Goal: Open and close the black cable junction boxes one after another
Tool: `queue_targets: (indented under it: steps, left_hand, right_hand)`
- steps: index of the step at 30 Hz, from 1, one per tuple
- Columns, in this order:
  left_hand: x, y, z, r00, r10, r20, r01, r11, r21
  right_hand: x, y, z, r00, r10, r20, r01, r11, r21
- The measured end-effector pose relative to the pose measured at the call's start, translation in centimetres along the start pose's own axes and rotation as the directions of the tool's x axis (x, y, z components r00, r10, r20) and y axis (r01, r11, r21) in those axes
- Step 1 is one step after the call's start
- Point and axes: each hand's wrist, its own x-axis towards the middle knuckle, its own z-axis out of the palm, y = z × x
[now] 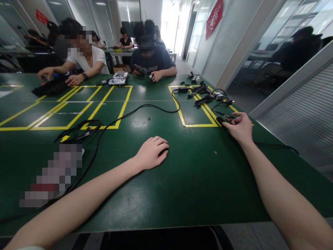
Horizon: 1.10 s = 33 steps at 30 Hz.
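Observation:
My left hand (153, 153) rests palm down on the green table (182, 187), its fingers loosely curved and the thumb apart from them. Nothing shows in it, though the dark space under the palm is partly hidden. At the right, my right hand (241, 127) has its thumb and fingers around a small dark electronic part with thin coloured wires (227, 119). My fingers cover part of it, and it lies at or close to the tabletop. Just beyond this hand is a cluster of black parts and cables (204, 99).
A black cable (145, 105) with an inline box (183, 89) crosses the table to a coiled cable (78, 131) at left. Yellow tape (125, 106) marks rectangles. A blurred-out flat object (56, 177) lies near my left forearm. Two people work across the table beside a white device (118, 78).

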Motion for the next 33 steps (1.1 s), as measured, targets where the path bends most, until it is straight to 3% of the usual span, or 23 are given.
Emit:
queue_targets:
  steps: [8,13,19,25,29,33]
  left_hand:
    - [0.0,-0.1,0.1,1.000,0.005,-0.008,-0.005,1.000,-0.010]
    - [0.0,-0.1,0.1,1.000,0.005,-0.013,-0.005,1.000,0.003]
    - [0.0,0.0,-0.1,1.000,0.011,-0.015,-0.011,1.000,0.005]
    - [0.0,0.0,0.0,1.000,0.014,-0.020,-0.014,1.000,0.009]
    - [0.0,-0.1,0.1,0.999,0.022,-0.027,-0.022,1.000,0.011]
    - [0.0,-0.2,0.1,0.999,0.025,-0.033,-0.025,1.000,0.010]
  right_hand:
    - [0.3,0.6,-0.7,0.995,0.035,-0.097,-0.056,0.974,-0.219]
    - [0.4,1.6,-0.3,0.993,0.038,-0.108,-0.065,0.963,-0.261]
    - [0.6,2.1,0.5,0.996,0.094,0.009,-0.087,0.950,-0.299]
    - [0.5,1.7,0.8,0.994,0.091,0.054,-0.069,0.946,-0.317]
    - [-0.7,-0.1,1.7,0.990,0.030,0.140,0.018,0.944,-0.330]
    - [-2.8,-3.2,3.1,0.954,-0.093,0.286,0.158,0.964,-0.213]
